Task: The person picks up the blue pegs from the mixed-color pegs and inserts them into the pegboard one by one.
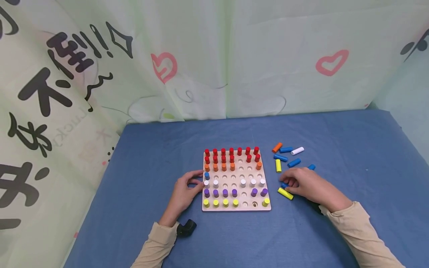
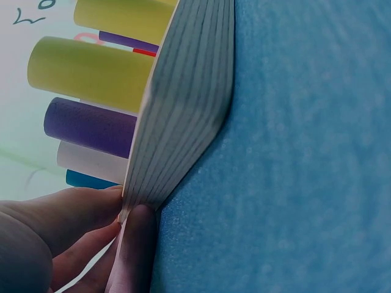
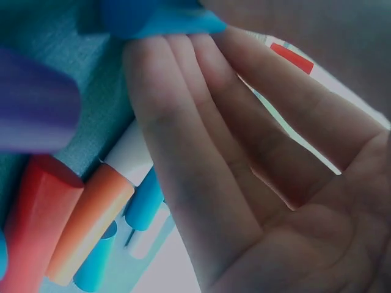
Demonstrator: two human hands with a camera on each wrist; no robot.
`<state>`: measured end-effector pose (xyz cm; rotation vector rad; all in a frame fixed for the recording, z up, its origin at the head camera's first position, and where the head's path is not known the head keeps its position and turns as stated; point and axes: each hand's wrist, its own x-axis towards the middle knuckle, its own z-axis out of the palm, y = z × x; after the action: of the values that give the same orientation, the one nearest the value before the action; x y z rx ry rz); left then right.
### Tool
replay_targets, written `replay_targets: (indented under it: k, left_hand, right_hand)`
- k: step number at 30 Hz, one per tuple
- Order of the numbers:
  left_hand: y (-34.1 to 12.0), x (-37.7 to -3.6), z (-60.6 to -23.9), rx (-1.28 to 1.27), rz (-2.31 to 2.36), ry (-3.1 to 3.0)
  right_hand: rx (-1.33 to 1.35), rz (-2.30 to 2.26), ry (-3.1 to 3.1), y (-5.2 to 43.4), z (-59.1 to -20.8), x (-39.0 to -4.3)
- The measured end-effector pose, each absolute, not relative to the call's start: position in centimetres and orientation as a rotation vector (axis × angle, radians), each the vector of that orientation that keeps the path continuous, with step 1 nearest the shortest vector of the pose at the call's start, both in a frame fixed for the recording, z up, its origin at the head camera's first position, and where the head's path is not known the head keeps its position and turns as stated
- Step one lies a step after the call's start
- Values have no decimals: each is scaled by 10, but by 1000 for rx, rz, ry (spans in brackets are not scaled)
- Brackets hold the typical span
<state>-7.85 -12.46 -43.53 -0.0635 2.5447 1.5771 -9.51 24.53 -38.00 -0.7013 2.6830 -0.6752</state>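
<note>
A light wooden pegboard (image 1: 234, 209) lies on the table, with rows of red, orange, blue, white, purple and yellow pegs upright in it and several bare holes. My left hand (image 1: 185, 190) is at its left side, thumb and fingers gripping the edge; the left wrist view shows the fingertips (image 2: 142, 223) against the board's layered side (image 2: 177, 116). To the right of the board, my right hand (image 1: 306, 184) pinches a blue peg (image 1: 284, 185) just above a loose yellow peg (image 1: 285, 193). In the right wrist view that blue peg (image 3: 165, 18) touches the fingertips.
Loose pegs lie right of the board: an orange one (image 1: 277, 147), a white one (image 1: 297, 150), another yellow one (image 1: 278, 166) and several blue ones (image 1: 294, 162). Blue cloth (image 1: 151, 156) covers the table. A patterned curtain (image 1: 241, 85) hangs behind it.
</note>
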Motion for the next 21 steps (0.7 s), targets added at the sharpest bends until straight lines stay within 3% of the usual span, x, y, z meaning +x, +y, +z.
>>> replay_targets:
  k: [21]
  left_hand:
    - [-125, -78, -435, -79, 1573, 2546]
  right_hand:
    - [-749, -648, 2753, 240, -373, -98]
